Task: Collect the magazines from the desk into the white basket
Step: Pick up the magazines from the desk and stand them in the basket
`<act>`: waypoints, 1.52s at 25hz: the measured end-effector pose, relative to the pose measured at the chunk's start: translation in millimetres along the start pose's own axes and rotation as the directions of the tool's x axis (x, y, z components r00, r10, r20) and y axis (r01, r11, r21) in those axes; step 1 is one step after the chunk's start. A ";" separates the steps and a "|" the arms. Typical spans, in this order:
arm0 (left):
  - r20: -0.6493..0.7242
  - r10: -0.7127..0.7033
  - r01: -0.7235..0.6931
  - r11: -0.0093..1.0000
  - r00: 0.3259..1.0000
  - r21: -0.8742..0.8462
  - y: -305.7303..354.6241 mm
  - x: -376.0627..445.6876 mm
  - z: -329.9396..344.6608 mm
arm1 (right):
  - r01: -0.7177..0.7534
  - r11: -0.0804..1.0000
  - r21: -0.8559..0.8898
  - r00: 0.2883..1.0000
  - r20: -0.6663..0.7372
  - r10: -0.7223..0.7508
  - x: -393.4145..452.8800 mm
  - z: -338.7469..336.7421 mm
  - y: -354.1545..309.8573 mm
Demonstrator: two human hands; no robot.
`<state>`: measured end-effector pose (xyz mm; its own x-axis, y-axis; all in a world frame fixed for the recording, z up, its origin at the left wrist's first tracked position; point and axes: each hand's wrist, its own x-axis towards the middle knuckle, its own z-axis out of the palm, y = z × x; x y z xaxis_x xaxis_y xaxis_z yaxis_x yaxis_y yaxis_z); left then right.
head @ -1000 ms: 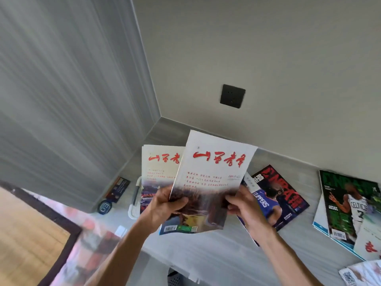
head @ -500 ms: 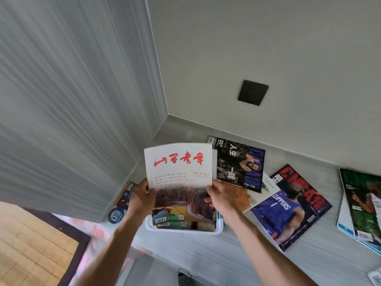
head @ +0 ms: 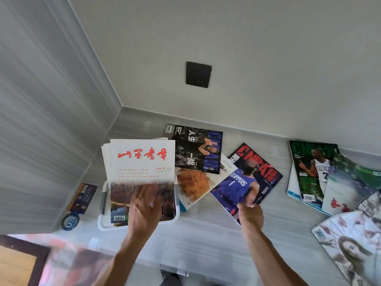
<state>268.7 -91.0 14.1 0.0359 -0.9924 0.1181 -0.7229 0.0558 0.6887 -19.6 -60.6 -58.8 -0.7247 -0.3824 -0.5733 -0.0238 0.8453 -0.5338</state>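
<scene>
A white magazine with red characters (head: 142, 162) lies on top of others in the white basket (head: 103, 222) at the desk's left. My left hand (head: 144, 205) hovers flat over its lower half, fingers spread and blurred. My right hand (head: 250, 211) pinches the near corner of the red and blue basketball magazine (head: 247, 178), which lies on the desk right of the basket. A black basketball magazine (head: 195, 149) and an orange-covered one (head: 192, 186) lie between the basket and it.
More magazines lie at the right: a green basketball one (head: 311, 168) on a stack, and a pale one with a portrait (head: 350, 244) near the desk's front. A dark bookmark (head: 83, 196) and a round blue tag (head: 70, 220) sit by the left wall. A wall socket (head: 198, 74) is above.
Both hands let go of the white magazines, which now rest in the basket. My right hand moved right and took the corner of the red and blue magazine.
</scene>
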 end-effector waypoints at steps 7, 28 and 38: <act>0.208 -0.015 0.000 0.997 0.978 0.073 35.3 -39.8 50.9 | -0.069 0.960 -0.271 0.997 -0.045 0.060 31.6 -6.9 23.1; 0.348 -0.190 0.298 0.910 0.918 -0.290 157.7 -35.1 108.8 | 0.909 0.411 0.074 0.316 0.523 -0.792 -59.3 -116.2 47.8; 0.352 -0.086 0.223 0.901 0.932 -0.372 90.9 -43.4 49.6 | 0.472 0.841 0.265 0.686 0.489 -0.539 11.1 -118.6 19.7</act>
<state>167.2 -48.3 36.1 -0.1471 -0.9686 -0.2005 -0.3872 -0.1302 0.9128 -109.7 -3.9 -1.9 -0.1473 -0.9004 -0.4093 -0.1795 0.4313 -0.8842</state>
